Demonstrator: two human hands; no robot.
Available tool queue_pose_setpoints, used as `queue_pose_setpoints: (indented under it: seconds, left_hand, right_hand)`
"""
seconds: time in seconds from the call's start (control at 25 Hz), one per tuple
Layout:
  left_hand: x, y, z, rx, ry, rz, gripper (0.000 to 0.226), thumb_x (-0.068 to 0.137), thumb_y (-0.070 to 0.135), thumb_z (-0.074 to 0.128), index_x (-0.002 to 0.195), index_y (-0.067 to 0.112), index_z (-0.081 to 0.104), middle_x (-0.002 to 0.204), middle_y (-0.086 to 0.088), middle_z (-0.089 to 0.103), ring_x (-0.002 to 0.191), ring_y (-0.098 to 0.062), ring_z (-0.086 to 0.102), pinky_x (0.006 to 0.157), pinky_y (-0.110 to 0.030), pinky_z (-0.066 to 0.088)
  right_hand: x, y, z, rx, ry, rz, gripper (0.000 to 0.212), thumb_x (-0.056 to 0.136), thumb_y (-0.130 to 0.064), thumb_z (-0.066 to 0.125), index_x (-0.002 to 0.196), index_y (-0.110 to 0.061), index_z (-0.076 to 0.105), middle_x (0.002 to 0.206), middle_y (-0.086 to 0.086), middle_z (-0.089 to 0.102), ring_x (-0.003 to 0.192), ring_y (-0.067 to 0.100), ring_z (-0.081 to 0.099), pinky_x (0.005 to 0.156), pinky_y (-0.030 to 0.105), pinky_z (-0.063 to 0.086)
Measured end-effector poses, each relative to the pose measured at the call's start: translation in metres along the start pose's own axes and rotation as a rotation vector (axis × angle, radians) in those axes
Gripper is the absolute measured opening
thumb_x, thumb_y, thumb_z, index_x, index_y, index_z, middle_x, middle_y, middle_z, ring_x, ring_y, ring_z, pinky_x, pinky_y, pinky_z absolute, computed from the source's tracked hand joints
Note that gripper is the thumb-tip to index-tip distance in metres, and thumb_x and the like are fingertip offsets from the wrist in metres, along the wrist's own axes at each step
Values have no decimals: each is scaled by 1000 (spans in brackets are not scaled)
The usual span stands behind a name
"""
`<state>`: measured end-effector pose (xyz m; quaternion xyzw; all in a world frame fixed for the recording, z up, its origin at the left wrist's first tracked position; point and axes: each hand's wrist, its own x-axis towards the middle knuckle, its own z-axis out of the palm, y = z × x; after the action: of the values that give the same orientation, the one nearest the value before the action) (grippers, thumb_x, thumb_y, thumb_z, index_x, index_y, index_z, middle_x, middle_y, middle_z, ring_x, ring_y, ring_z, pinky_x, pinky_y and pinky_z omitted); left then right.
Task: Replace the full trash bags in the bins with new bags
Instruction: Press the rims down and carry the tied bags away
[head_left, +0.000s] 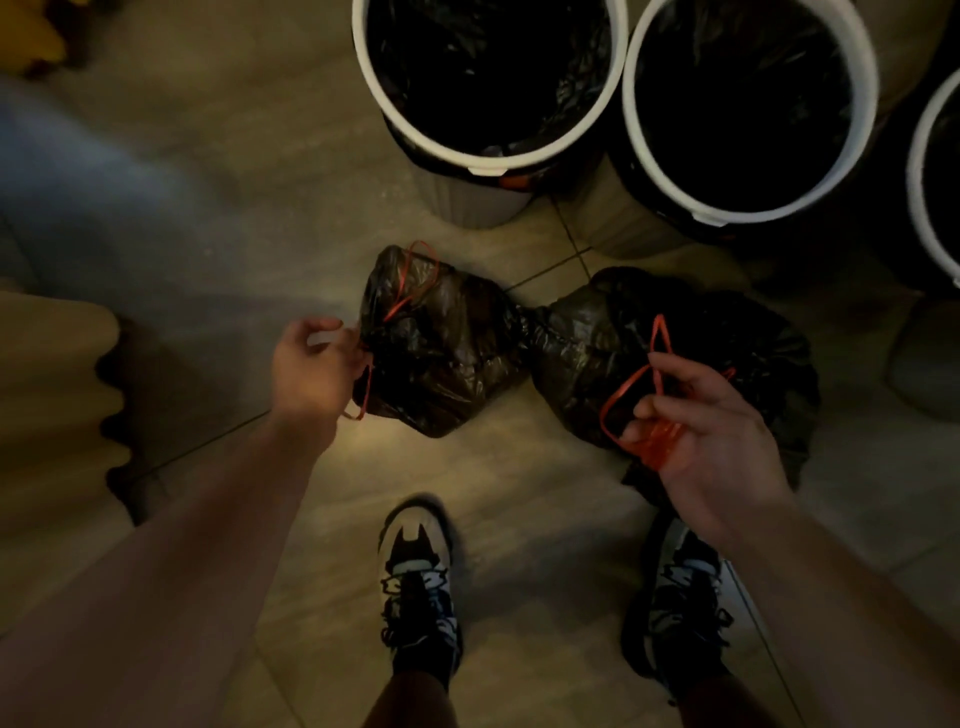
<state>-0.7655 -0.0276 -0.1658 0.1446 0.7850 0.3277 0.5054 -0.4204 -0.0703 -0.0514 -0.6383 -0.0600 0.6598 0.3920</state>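
Left hand (311, 369) pinches the drawstring (367, 391) of the left bag (441, 353), neck pointing nine o'clock; right hand (717, 431) grasps the loop (623, 389) of the right bag (587, 348). Bins (519, 158) stand at twelve and one o'clock.

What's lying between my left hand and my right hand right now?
Two tied black bags, touching on the floor: the left bag by the left hand, the right bag by the right hand. The head view shows it.

Each hand grips a red drawstring: left hand (311, 371) at one tied black bag (441, 348), right hand (711, 431) at another bag (587, 358), both on the floor (208, 208) below white-rimmed bins (488, 150).
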Motion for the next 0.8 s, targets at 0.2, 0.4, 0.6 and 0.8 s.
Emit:
queue_pose_setpoints:
  seconds: [0.2, 0.4, 0.6, 0.8]
  left_hand:
    - [8, 21, 57, -50, -186, 34, 8, 101, 21, 67, 107, 19, 72, 96, 1, 78, 99, -22, 75, 83, -31, 60]
    - [48, 10, 104, 960, -113, 379, 34, 99, 37, 64, 129, 23, 70, 122, -14, 74, 114, -39, 67, 91, -38, 50]
    - [77, -3, 121, 1221, -93, 336, 37, 97, 34, 62, 127, 12, 68, 122, -21, 70, 117, -44, 65, 94, -48, 54]
    - [64, -5, 120, 1061, 9, 364, 43, 102, 46, 57, 119, 9, 71, 112, -22, 73, 108, -45, 68, 88, -46, 54]
  right_hand:
    - [-8, 3, -13, -53, -7, -19, 26, 85, -1, 63, 102, -9, 81, 81, 16, 68, 65, 29, 68, 62, 34, 60]
    - [0, 14, -22, -168, -4, -59, 37, 95, 11, 52, 83, -8, 80, 79, 17, 66, 62, 32, 61, 62, 40, 49]
    - [18, 19, -33, -179, 13, -40, 29, 96, 9, 53, 90, -4, 78, 80, 16, 67, 56, 29, 61, 58, 40, 41]
    - [23, 21, -39, -156, 7, -10, 31, 98, 6, 54, 92, -7, 80, 84, 16, 68, 61, 26, 64, 58, 35, 53]
